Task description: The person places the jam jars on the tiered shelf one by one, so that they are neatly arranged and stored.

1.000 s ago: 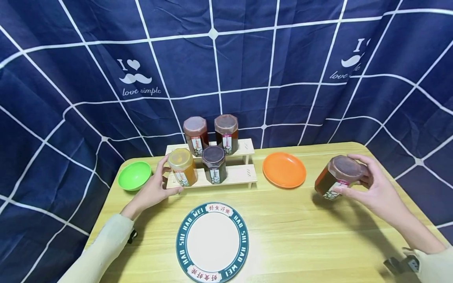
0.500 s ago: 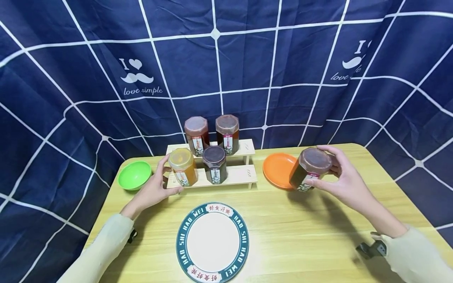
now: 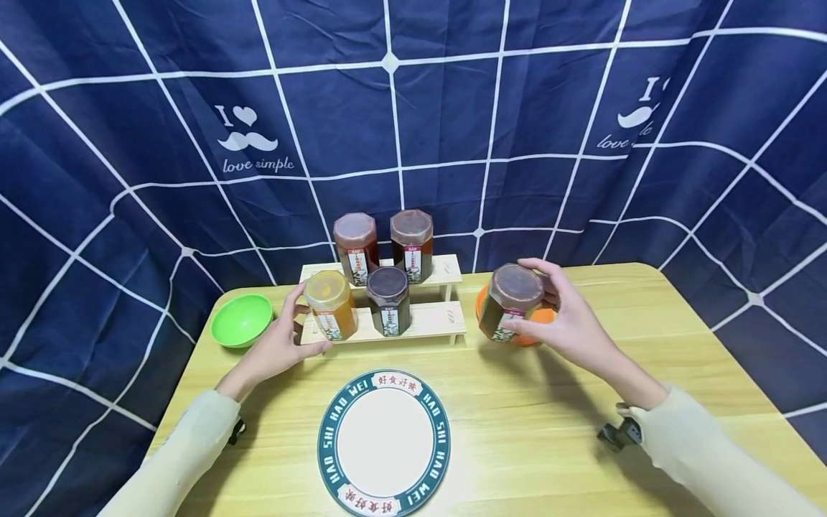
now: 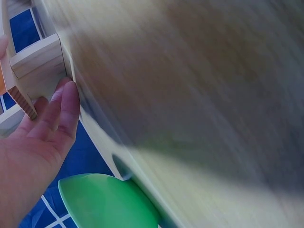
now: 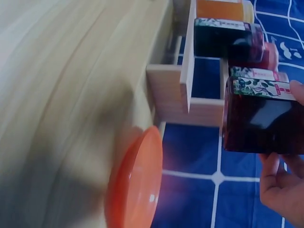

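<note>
My right hand (image 3: 571,323) holds an octagonal jar of dark reddish-brown contents (image 3: 500,316), raised and tilted over the orange plate (image 3: 526,337), which it partly hides. In the right wrist view the same jar (image 5: 266,114) is near the rack's end. My left hand (image 3: 278,352) grips the left end of the two-tier wooden rack (image 3: 433,316), thumb at its front edge. On the rack's front step stand a yellow jar (image 3: 340,316), beside that hand, and a dark jar (image 3: 392,309). Two more jars, one reddish (image 3: 362,251) and one brown (image 3: 416,251), stand on the back step.
A green bowl (image 3: 242,321) stands left of the rack, close to my left forearm. In front of the rack lies a white plate with a teal rim (image 3: 329,438). A blue gridded cloth (image 3: 446,122) hangs behind the wooden table (image 3: 517,445).
My right hand has carried the jar leftward from the table's right side, across the orange plate, toward the rack. My left hand has stayed at the rack's left end.
</note>
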A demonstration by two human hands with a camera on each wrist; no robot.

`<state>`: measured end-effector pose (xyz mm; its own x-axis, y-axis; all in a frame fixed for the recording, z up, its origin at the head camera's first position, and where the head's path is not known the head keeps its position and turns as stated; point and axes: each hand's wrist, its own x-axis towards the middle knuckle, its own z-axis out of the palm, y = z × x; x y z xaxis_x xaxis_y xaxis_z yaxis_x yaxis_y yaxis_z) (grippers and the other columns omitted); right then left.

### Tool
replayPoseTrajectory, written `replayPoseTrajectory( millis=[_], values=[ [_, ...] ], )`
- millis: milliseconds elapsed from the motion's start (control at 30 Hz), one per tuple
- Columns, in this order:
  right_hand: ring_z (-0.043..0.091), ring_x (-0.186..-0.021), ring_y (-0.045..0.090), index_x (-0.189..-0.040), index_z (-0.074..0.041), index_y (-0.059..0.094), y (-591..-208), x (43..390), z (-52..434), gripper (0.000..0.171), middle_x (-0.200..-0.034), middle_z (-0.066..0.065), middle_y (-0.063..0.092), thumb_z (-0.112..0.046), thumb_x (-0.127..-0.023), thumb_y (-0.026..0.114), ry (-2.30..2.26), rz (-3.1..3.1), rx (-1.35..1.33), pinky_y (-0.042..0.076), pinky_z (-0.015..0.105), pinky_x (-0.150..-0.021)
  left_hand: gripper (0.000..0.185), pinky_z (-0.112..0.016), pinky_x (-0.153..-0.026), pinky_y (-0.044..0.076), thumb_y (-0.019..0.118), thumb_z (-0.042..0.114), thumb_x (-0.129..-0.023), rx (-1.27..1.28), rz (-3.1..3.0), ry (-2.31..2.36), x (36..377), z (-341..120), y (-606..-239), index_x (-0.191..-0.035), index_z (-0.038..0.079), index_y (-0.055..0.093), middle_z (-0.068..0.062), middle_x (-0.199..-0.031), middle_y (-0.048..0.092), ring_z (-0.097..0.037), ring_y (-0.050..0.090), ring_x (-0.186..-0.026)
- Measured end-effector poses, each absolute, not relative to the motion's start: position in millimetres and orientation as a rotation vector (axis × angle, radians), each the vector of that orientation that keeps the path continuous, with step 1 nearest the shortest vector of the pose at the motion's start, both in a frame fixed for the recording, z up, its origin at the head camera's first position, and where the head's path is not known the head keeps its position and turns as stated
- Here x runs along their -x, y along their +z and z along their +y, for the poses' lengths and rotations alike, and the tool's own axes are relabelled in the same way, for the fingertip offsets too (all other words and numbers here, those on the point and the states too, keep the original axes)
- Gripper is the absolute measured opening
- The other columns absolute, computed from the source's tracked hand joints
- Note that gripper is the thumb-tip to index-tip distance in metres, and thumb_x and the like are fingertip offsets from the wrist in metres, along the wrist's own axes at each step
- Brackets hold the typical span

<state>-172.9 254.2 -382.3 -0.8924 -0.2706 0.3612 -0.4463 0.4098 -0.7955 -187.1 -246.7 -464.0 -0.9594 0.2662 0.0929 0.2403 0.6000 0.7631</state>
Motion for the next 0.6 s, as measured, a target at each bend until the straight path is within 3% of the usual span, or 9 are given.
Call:
replayPoseTrajectory(
  millis=[133,333,600],
  values=[
    [0.018,-0.118,0.064,-0.161,-0.019,0.046,-386,182,238,0.096,-0.137,0.009,0.065,-0.001,-0.082,0.097,1.543,-2.49,-0.661,0.048,0.021,-0.1,0.122,-0.057,-0.098,0.051,0.093,0.023,-0.091,-0.453,2.79,1.317,185,-248,-463,-0.175,0.021,0.004,-0.027,-0.146,0.056,-0.042,0.06,-0.129],
    [0.02,-0.118,0.065,-0.161,-0.016,0.047,-393,192,217,0.095,-0.138,0.008,0.066,-0.003,-0.081,0.098,1.597,-2.487,-0.692,0.05,0.023,-0.099,0.121,-0.055,-0.095,0.052,0.093,0.023,-0.091,-0.457,2.775,1.344,183,-246,-460,-0.175,0.021,0.006,-0.027,-0.145,0.056,-0.039,0.066,-0.114],
    [0.022,-0.119,0.065,-0.16,-0.018,0.047,-402,204,197,0.096,-0.141,0.009,0.066,-0.002,-0.081,0.098,1.645,-2.491,-0.701,0.051,0.023,-0.098,0.122,-0.055,-0.097,0.052,0.094,0.022,-0.09,-0.451,2.771,1.343,185,-247,-461,-0.175,0.022,0.006,-0.026,-0.146,0.057,-0.04,0.063,-0.123]
  ],
)
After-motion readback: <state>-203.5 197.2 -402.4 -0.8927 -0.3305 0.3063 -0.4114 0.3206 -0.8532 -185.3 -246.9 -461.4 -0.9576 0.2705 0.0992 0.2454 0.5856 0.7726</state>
